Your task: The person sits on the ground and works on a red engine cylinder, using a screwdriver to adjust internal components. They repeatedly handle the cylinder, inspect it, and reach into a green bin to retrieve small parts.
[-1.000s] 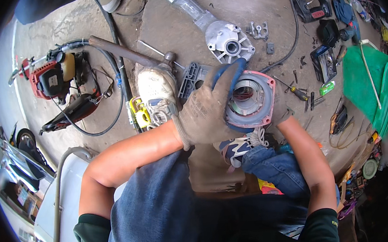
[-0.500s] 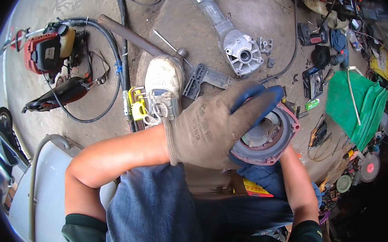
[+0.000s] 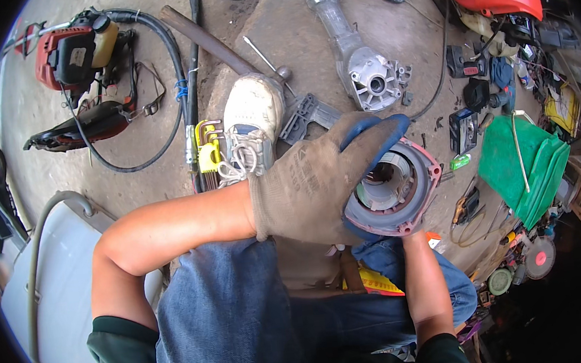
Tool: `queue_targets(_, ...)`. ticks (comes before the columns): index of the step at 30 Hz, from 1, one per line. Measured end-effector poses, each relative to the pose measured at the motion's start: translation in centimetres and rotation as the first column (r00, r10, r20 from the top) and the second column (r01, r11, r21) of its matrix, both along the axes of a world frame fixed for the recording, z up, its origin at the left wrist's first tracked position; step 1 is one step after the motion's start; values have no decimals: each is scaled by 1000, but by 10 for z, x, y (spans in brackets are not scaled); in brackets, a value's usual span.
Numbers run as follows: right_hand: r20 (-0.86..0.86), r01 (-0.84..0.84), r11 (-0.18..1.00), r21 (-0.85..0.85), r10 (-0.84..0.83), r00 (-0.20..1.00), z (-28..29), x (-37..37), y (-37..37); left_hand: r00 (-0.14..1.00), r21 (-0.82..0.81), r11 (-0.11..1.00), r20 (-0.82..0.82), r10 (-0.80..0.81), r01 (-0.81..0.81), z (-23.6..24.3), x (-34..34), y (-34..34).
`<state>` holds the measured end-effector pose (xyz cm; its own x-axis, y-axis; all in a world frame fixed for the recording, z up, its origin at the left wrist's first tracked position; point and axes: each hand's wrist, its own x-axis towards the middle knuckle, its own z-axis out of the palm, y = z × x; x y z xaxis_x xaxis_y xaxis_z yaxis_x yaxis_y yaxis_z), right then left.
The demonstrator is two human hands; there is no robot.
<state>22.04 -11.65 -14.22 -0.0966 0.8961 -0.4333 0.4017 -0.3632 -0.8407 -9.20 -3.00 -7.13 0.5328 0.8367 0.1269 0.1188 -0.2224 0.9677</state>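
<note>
My left hand (image 3: pixel 311 180), gloved, wrapped over round motor housing (image 3: pixel 402 189), fingers curled into bore; right hand hidden beneath it, grip unclear. Judging: inspecting housing in front of lap. Next needs steady hold

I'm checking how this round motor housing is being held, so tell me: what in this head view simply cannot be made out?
- Right hand: hidden under the round motor housing; only the forearm shows, so its grip is unknown.
- Left hand: its palm side and the housing's near rim are covered by the glove's back.
- Housing bore: dark and deep, parts inside unclear.
- Small tools at the right rim: too small and bent by the fisheye to identify.
</note>
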Motion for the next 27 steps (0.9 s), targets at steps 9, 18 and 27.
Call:
queue_targets(9, 59, -125, 992, 1, 124, 991, -8, -12, -9, 998, -98, 995, -66, -3, -3, 4, 0, -1)
queue_targets(18, 123, -227, 974, 3, 225, 967, -20, -8, -20, 996, -111, 993, -83, -37, 27, 4, 6, 1)
queue_targets(27, 314, -333, 943, 21, 310, 897, -41, 25, -38, 998, -43, 997, -34, 60, -61, 3, 11, 0)
